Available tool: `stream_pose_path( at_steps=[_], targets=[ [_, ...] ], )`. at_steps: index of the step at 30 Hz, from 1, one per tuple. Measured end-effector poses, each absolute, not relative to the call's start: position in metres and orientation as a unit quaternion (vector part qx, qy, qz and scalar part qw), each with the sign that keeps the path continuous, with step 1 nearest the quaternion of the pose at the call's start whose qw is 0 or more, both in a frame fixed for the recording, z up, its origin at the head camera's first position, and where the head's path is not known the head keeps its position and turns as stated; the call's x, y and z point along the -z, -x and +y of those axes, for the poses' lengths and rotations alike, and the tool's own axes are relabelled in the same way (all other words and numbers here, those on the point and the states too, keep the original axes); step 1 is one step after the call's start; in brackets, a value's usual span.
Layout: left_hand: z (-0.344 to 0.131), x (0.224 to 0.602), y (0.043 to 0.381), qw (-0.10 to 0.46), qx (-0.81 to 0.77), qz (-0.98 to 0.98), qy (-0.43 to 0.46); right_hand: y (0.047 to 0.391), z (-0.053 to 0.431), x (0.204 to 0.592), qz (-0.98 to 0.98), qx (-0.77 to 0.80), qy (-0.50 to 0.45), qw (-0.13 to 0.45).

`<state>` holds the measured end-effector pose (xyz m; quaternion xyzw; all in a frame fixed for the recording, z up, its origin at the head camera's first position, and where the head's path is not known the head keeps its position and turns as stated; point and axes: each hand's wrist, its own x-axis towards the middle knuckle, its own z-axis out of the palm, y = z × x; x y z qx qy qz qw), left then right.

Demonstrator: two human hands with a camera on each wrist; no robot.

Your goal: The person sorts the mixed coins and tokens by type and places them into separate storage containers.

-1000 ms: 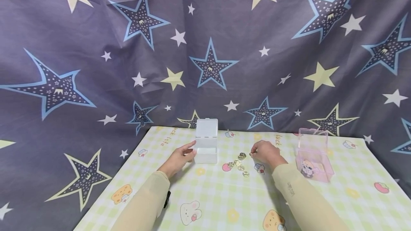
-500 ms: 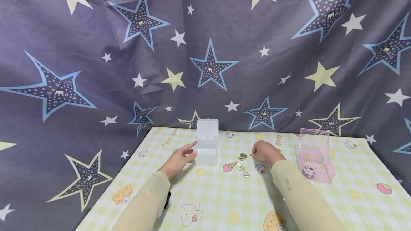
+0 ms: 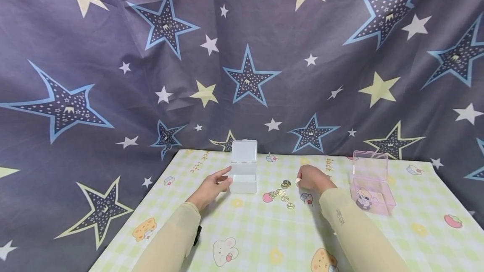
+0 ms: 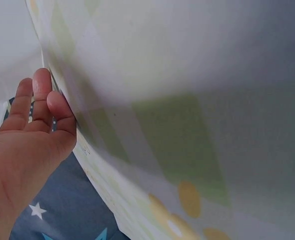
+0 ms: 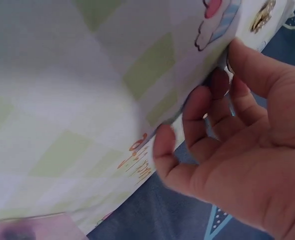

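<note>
A small white box (image 3: 243, 184) with its lid (image 3: 244, 151) raised stands towards the back of the table. At its left side rests my left hand (image 3: 210, 187), fingers extended, with the fingertips right at the box wall. My right hand (image 3: 312, 177) is low over the cloth to the right and pinches a shiny gold-coloured coin (image 3: 298, 181) between thumb and fingertips. Just left of it lie several similar coins (image 3: 281, 192), some overlapping. In the right wrist view the thumb and curled fingers of the right hand (image 5: 237, 135) mostly hide the held coin.
A clear pink box (image 3: 372, 198), lid up and a cartoon picture on its front, stands at the right beyond the right forearm. A checked cloth (image 3: 276, 234) with printed cartoons covers the table. A star-patterned curtain (image 3: 196, 62) hangs right behind its back edge.
The coin has come up into fuller view at my right fingertips, which have tilted it slightly. My left hand and both boxes have stayed put.
</note>
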<state>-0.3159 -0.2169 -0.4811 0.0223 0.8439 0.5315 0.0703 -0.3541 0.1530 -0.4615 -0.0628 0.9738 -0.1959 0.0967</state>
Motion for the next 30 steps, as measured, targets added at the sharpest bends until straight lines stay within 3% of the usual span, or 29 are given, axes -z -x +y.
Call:
stream_pose_path(
  at_steps=[8,15,30],
  targets=[
    [-0.217,0.479,0.314,0.069,-0.521,0.85,-0.039,0.345,0.151,0.466,0.982,0.161,0.103,-0.001],
    [-0.218,0.479,0.317,0.078,-0.511,0.855,-0.034,0.335,0.155,0.469,0.974,0.174,0.135,-0.045],
    [-0.214,0.467,0.317,0.072,-0.474,0.877,-0.025,0.335,0.153,0.47,0.969,0.187,0.149,-0.056]
  ],
)
